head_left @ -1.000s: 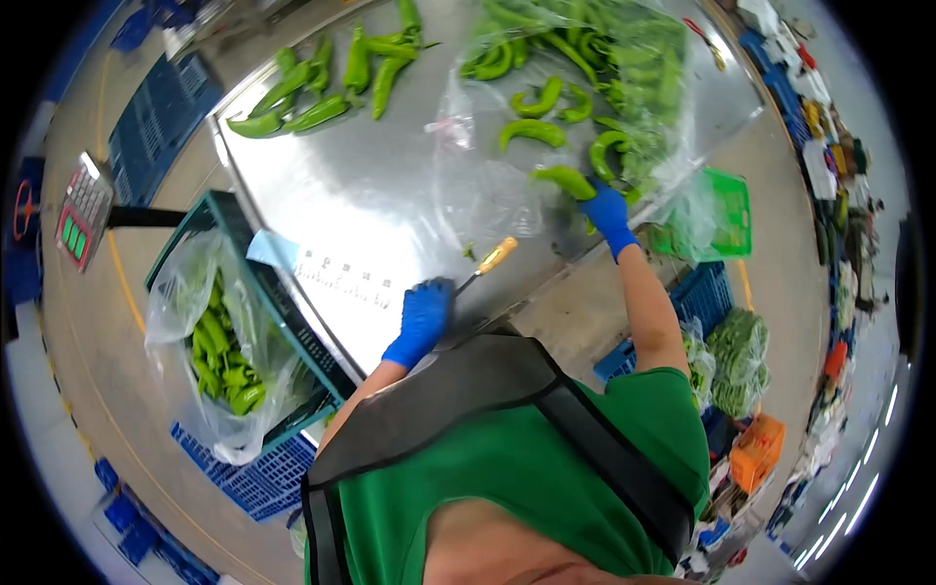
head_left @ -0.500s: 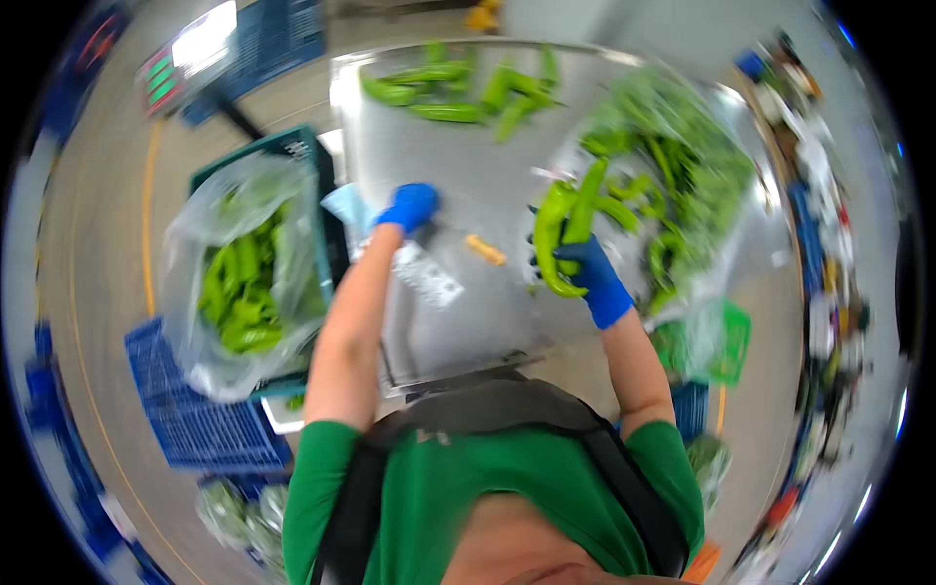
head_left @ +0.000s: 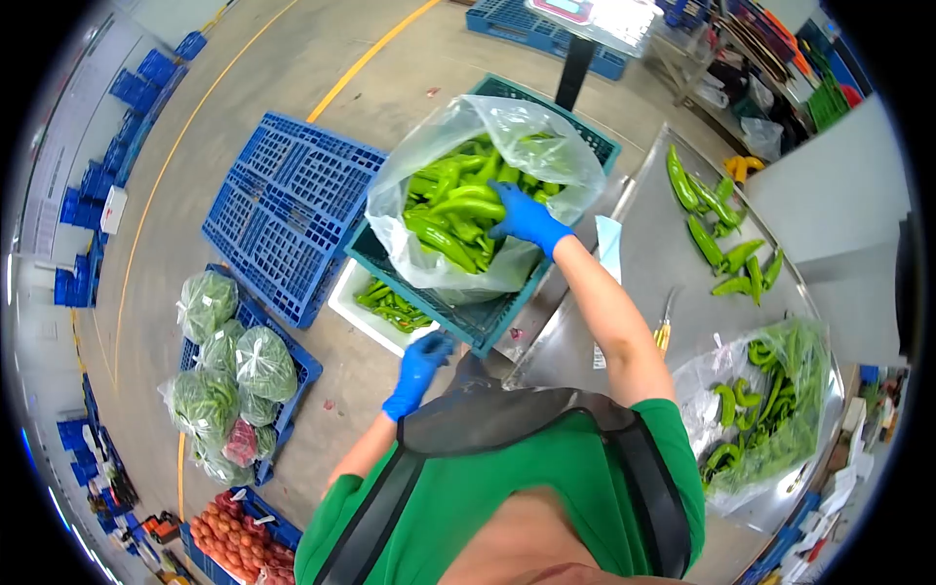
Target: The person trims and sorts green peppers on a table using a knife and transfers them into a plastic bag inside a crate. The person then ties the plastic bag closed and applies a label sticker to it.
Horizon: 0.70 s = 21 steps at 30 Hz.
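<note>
My right hand, in a blue glove, reaches into a clear plastic bag full of long green peppers. Its fingers close on green peppers lying over the heap. The bag lines a dark green crate. In a blue glove too, my left hand hangs below the crate, near a white box that holds more green peppers. Its fingers are loosely bent and apart, with nothing seen in them.
On the metal table at right are loose peppers, a knife and an open bag of peppers. Blue pallets, bagged greens and netted onions stand on the floor. A scale rises behind the crate.
My body has turned left toward the crate. My right hand has carried peppers from the table into the bag. My left hand has come off the table and dropped beside the white box.
</note>
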Available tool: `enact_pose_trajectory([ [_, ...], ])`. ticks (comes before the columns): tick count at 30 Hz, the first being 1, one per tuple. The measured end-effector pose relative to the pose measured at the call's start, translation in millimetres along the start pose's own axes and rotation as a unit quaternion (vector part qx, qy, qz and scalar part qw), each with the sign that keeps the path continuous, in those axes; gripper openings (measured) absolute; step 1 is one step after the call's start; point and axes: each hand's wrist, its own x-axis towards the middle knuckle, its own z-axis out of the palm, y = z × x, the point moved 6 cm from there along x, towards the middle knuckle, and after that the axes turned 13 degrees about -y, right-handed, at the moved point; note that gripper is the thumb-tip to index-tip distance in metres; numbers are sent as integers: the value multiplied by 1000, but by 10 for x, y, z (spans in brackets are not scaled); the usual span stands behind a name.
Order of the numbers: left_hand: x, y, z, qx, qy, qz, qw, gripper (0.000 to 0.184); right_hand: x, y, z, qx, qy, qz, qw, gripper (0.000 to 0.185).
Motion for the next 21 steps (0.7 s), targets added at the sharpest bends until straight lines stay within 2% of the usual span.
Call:
enact_pose_trajectory([
  [2, -163, 62, -450, -104, 110, -4, 988, 19, 316, 27, 181, -16, -66, -20, 997, 80],
  [3, -195, 107, -609, -107, 148, -1, 983, 20, 282, -55, 44, -20, 18, -60, 998, 70],
  [6, -200, 217, -831, -176, 202, 29, 963, 24, 2, -123, -426, 216, 138, -91, 962, 53],
  [7, -170, 198, -837, -202, 193, 34, 960, 26, -117, 39, -461, 268, 217, -64, 936, 40],
  [9, -32, 188, -868, -229, 174, 24, 957, 30, -407, 431, -475, 310, 334, -17, 890, 35],
  [11, 90, 139, -836, -224, 144, 2, 964, 37, -759, 562, -482, 393, 390, 53, 831, 30],
  [12, 160, 137, -817, -213, 123, 0, 969, 42, -893, 687, -445, 351, 408, 72, 840, 28],
  [13, 211, 72, -821, -220, 142, -17, 965, 49, -981, 890, -363, 335, 405, 126, 842, 28],
  [14, 275, 34, -825, -227, 164, -37, 959, 56, -1014, 867, -394, 295, 405, 126, 856, 28],
  [15, 279, 346, -771, -261, 154, -51, 952, 66, -1014, 821, -422, 256, 402, 127, 870, 29],
  [16, 364, 377, -776, -239, 161, -39, 957, 70, -980, 782, -459, 219, 398, 127, 882, 29],
  [17, 442, 388, -794, -216, 171, -28, 961, 74, -887, 683, -526, 182, 360, 111, 908, 39],
  [20, 609, 491, -853, -154, 193, 26, 969, 89, -463, 469, -585, -37, 286, 79, 954, 54],
  [21, 653, 482, -863, -134, 201, 46, 969, 91, -294, 453, -574, -36, 234, 94, 967, 65],
])
